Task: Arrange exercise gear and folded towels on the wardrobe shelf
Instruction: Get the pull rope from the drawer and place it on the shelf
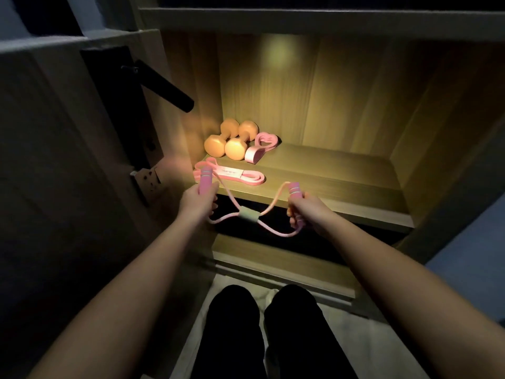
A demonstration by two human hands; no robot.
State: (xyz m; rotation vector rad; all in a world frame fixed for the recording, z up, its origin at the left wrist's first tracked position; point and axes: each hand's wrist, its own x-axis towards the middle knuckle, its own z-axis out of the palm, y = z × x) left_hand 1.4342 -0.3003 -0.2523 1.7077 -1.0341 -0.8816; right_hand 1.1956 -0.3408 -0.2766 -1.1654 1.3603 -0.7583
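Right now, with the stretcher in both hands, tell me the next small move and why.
Probably carry the figure-eight stretcher forward and lay it on the shelf right of the flat pink band. Its handles sit in the left hand and right hand at the front edge; dumbbells fill the left corner.

Matt wood-grain shelf (341, 170); smooth matt dumbbells (226, 143); rubbery pink bands (232, 175).

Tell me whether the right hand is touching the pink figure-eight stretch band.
Touching. The head view shows the right hand gripping the figure-eight stretch band, curled round its pink handle.
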